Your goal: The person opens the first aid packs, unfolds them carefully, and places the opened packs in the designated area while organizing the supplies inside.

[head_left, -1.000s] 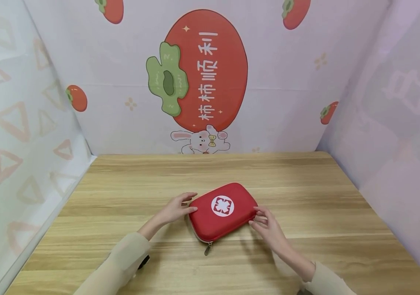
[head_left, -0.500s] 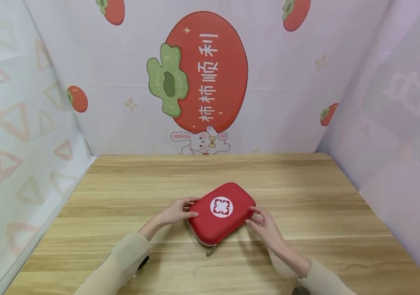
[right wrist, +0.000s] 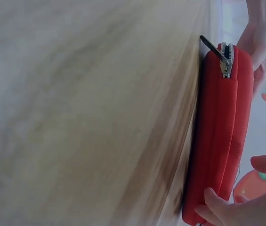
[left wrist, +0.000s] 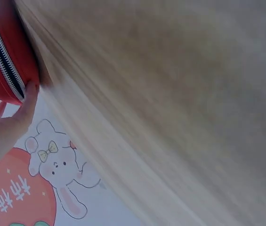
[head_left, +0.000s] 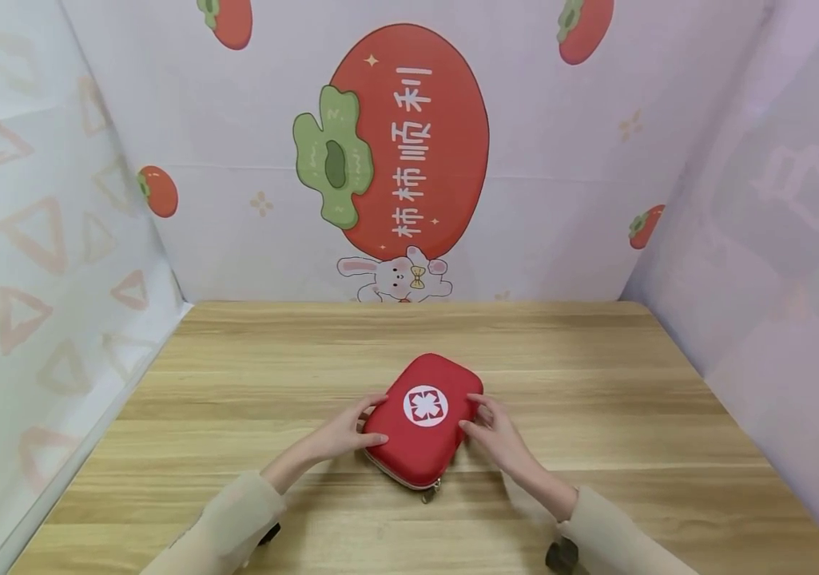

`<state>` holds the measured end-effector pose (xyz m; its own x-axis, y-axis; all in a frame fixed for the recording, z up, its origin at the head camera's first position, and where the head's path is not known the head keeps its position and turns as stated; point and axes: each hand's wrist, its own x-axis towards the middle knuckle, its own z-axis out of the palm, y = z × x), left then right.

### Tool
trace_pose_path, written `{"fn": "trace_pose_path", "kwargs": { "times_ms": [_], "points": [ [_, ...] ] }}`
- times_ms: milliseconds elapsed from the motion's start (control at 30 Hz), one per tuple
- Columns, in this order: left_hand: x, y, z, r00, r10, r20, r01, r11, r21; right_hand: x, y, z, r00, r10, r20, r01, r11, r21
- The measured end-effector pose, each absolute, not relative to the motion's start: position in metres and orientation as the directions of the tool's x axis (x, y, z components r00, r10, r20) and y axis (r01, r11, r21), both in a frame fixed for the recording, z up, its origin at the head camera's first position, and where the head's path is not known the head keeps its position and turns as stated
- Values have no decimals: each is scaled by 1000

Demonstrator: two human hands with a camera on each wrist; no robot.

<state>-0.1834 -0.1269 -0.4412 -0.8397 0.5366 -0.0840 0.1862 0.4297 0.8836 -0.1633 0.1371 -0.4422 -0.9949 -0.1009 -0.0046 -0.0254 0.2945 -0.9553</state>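
A red zipped first-aid case [head_left: 419, 447] with a white round emblem lies aslant on the wooden table, its zipper pull [head_left: 429, 495] hanging at the near corner. My left hand [head_left: 340, 431] grips its left end, thumb on top and fingers round the far side. Up close in the left wrist view, left fingers [left wrist: 28, 106] touch the case beside its silver zipper. On the opposite long side, my right hand [head_left: 502, 439] holds the edge with thumb and fingers. In the right wrist view, right fingertips [right wrist: 213, 200] press against the red side wall.
The wooden table [head_left: 236, 359] reaches a white back wall [head_left: 560, 200] printed with persimmons and a rabbit. Patterned cloth walls, a left one [head_left: 35, 263] and a right one [head_left: 761, 263], flank it. Dark wrist devices, such as the right one [head_left: 562, 555], sit beneath the sleeves.
The case has turned counterclockwise on the table, its zipper pull swinging to the right. My right hand has moved left with it, and my left hand has shifted slightly nearer and right.
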Motion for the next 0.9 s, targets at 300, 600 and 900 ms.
{"fn": "trace_pose_path", "kwargs": {
  "times_ms": [300, 600, 900],
  "points": [
    [-163, -121, -442, -871, 488, -60, 162, 399, 902, -171, 128, -445, -988, -148, 38, -80, 287, -955],
    [-150, -119, -441, -894, 446, -50, 153, 406, 901, -182, 125, -448, -985, -167, 44, -95, 314, -944],
    [-143, -119, -441, -906, 421, -40, 151, 410, 899, -192, 125, -446, -965, -262, 29, -115, 319, -941]
  ]
}}
